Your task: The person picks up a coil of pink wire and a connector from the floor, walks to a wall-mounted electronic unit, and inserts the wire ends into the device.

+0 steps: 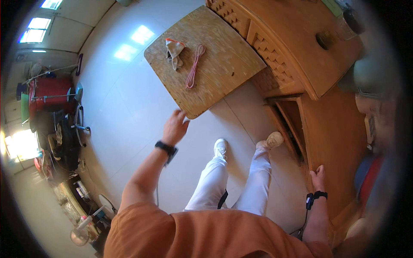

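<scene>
My left hand point(174, 128) reaches to the near corner of a worn wooden tabletop point(223, 64). Its fingers are stretched out, the thumb apart, and the fingertips are at or just against that corner; nothing is held in it. On the tabletop lie a crumpled beige cloth glove point(174, 52) with an orange-red cuff and a looped bundle of pink cord point(196, 66). Off to the right, my right hand point(318, 177) rests at the edge of a brown wooden cabinet point(329, 142), fingers curled over it and partly hidden.
An open cabinet compartment point(288, 118) stands beside my right foot. Glass jars point(344, 26) and bowls crowd the cabinet's far right. A red container point(51, 94) and a wheeled chair base point(79, 124) are at the left wall, a standing fan point(84, 232) lower left. Pale glossy tiles point(124, 99) cover the floor.
</scene>
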